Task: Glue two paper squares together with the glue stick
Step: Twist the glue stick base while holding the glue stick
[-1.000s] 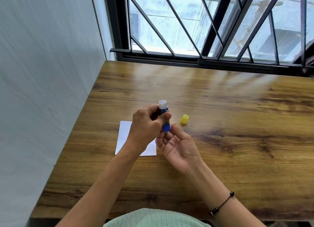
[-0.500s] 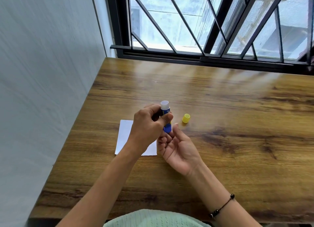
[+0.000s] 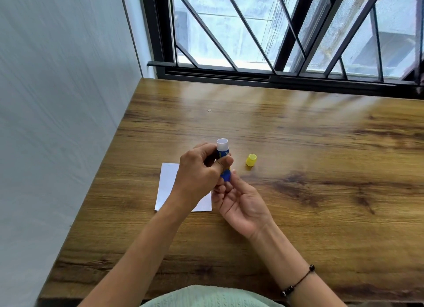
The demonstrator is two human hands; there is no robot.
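Note:
My left hand (image 3: pixel 198 175) grips the blue glue stick (image 3: pixel 223 150) upright above the table, its white open tip pointing up. Palm up under it, my right hand (image 3: pixel 238 200) pinches the stick's blue base with its fingertips. The yellow cap (image 3: pixel 251 160) lies on the wood just right of the stick. White paper (image 3: pixel 166 185) lies flat on the table beneath my left hand, which partly covers it; I cannot tell if it is one sheet or two.
The wooden table (image 3: pixel 309 169) meets a pale wall (image 3: pixel 57 123) on the left and a barred window (image 3: pixel 275 42) at the back. A beaded bracelet (image 3: pixel 298 281) sits on my right wrist. The table's front edge is near my body.
Both hands stay on the glue stick in nearly the same place; the right fingertips shift slightly at the base. The cap and the paper have not moved.

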